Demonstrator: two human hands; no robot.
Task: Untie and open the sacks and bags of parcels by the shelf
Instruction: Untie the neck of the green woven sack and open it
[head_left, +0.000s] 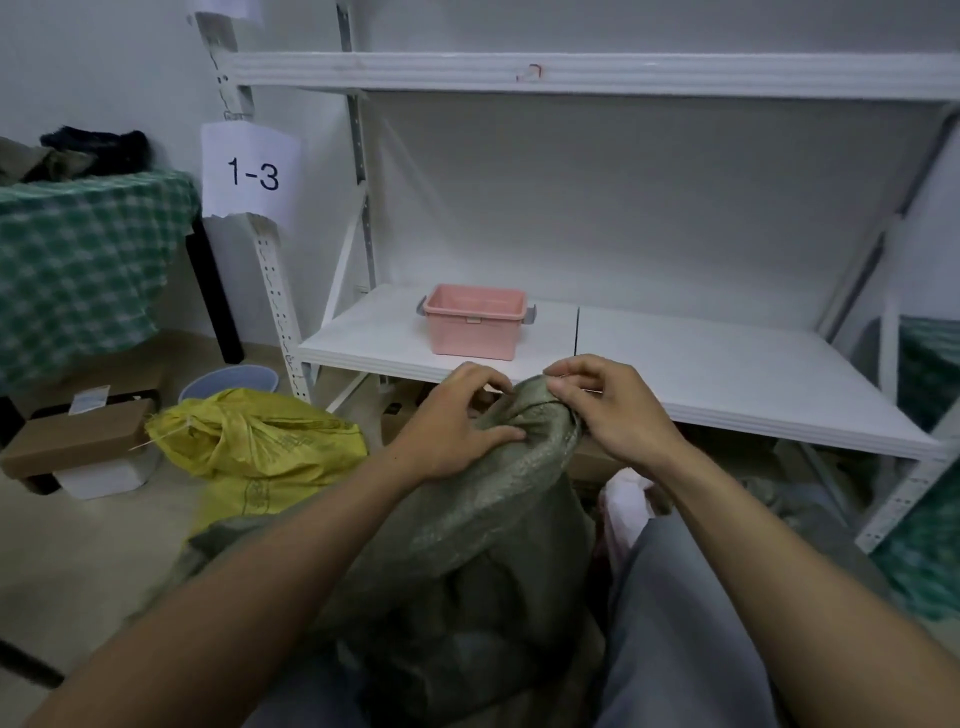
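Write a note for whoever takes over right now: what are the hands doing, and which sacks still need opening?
Left hand grips the bunched neck of the green sack; right hand pinches its top.
The green sack stands before the shelf; the yellow sack lies on the floor to its left.
Done: no sack looks open yet.
Left: untie the green sack, then the yellow sack, which looks bunched shut.

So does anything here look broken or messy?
A little. The paper sign marked 1-3 on the shelf post has a ragged, torn-looking bottom edge. A red scribble marks the upper shelf beam. The yellow sack lies slumped on the floor. Nothing looks spilled.
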